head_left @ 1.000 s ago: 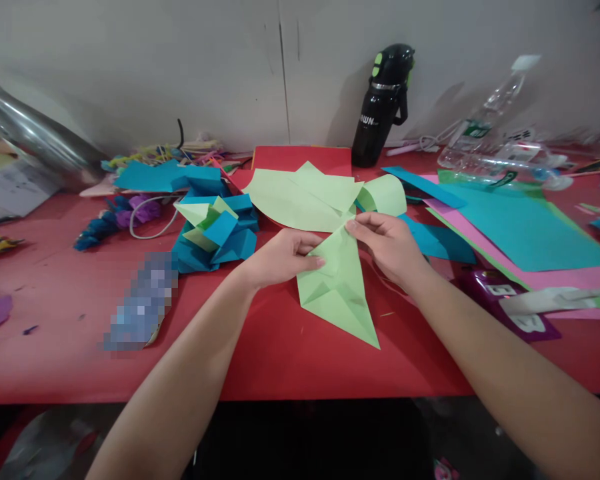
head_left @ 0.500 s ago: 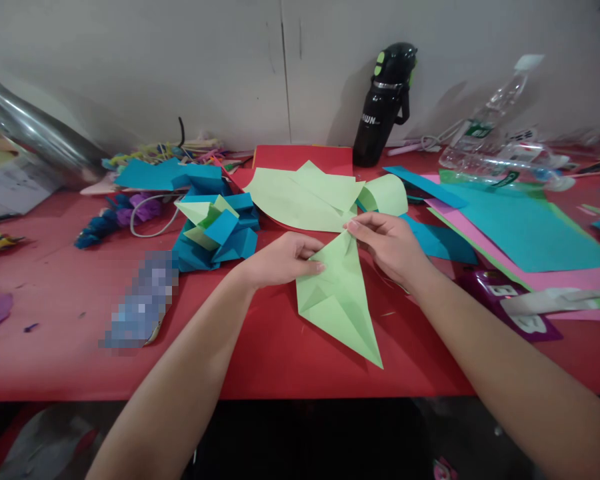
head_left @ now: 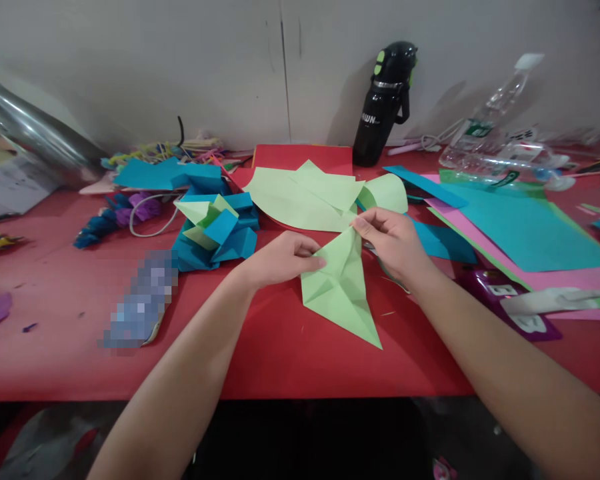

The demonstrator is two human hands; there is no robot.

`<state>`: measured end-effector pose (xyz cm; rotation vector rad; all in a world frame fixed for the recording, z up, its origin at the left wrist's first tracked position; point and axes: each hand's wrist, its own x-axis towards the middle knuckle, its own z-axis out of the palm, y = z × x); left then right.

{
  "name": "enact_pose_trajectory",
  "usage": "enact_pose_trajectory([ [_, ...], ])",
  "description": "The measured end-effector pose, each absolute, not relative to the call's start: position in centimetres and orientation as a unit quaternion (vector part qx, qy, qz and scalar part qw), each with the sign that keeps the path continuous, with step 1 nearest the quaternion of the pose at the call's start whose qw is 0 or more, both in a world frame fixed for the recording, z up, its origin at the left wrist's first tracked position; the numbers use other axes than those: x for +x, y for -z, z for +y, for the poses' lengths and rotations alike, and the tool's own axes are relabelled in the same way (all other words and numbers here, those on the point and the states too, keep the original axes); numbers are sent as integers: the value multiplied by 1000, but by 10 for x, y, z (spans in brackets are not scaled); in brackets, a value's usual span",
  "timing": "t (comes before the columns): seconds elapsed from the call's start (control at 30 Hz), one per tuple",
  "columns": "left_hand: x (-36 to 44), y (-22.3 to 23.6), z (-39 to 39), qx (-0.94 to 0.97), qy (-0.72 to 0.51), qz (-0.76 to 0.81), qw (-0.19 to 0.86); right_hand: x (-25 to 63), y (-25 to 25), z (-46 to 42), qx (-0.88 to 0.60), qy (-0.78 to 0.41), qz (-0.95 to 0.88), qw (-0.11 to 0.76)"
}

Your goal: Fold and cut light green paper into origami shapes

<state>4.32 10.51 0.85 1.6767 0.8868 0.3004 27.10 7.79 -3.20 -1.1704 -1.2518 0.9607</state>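
Note:
A light green sheet of folded paper (head_left: 337,283), creased into a pointed shape, is held between both hands over the red table (head_left: 260,353). My left hand (head_left: 293,257) grips its left edge, thumb on top and fingers partly hidden behind it. At the upper right corner, my right hand (head_left: 387,233) pinches the paper between thumb and fingertips. The sheet's long point hangs toward the table's front edge. Just beyond the hands lie more light green paper pieces (head_left: 290,200). Left of my left hand sits a blue and green folded paper piece (head_left: 215,233).
A black bottle (head_left: 380,110) stands by the wall. Clear plastic bottles (head_left: 485,127) are at the back right, near blue sheets (head_left: 535,227) and pink ones. A purple package (head_left: 510,303) lies by my right forearm. A blurred-out object (head_left: 143,300) lies left of my left forearm.
The green paper has tilted, and its lower point now sits a little higher. My right hand has shifted slightly up and to the right, still pinching the corner.

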Motion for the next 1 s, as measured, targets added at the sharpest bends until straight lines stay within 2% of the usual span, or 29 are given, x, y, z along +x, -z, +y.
enact_pose_trajectory([
  [0.23,63,4,97,694,-304,406,511,258,25,71,-502,-380,-567,531],
  [0.37,71,8,93,690,-344,405,491,249,23,67,-490,-388,-580,522],
  [0.53,67,4,94,694,-320,400,507,253,21,68,-503,-380,-559,539],
  [0.73,55,-6,97,747,-214,391,493,265,22,72,-528,-356,-521,568],
  [1.0,46,-18,100,750,-135,388,518,270,21,76,-536,-337,-500,591],
])
